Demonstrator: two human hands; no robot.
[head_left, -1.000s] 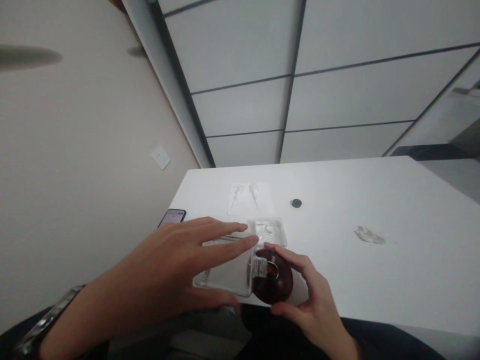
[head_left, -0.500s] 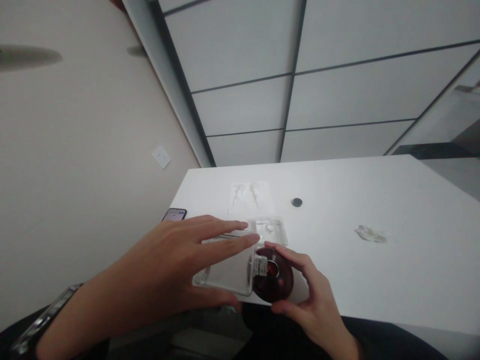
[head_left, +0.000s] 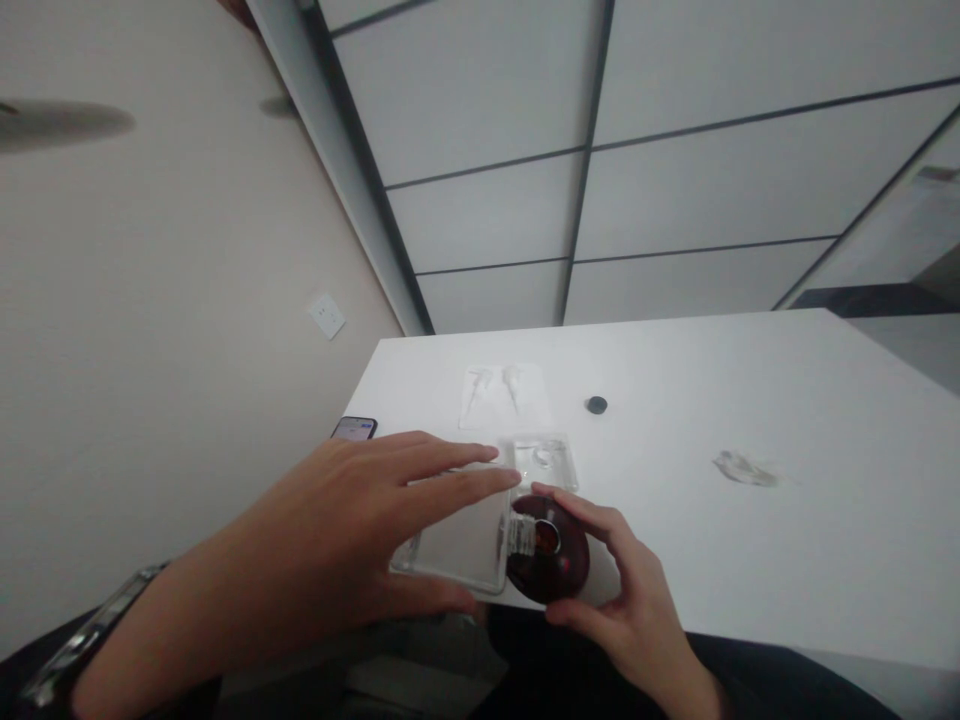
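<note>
My left hand (head_left: 405, 520) is wrapped round a clear square bottle (head_left: 461, 540), which lies tilted on its side with its threaded neck pointing right. In my right hand (head_left: 622, 580) is a dark red-brown round bottle (head_left: 555, 580), gripped between thumb and fingers, its open mouth facing up toward me. The clear bottle's neck meets the brown bottle's mouth; whether liquid passes between them I cannot tell. Just beyond my fingers lies a second clear square bottle (head_left: 562, 470) on the table.
Two pump heads (head_left: 512, 385) rest on a sheet toward the back of the white table (head_left: 675, 560). To their right sits a dark round cap (head_left: 597, 405). A crumpled clear wrapper (head_left: 746, 468) lies farther right. At the left edge is a phone (head_left: 355, 428).
Both hands keep their hold with the two bottle necks together. The whole view has shifted very slightly.
</note>
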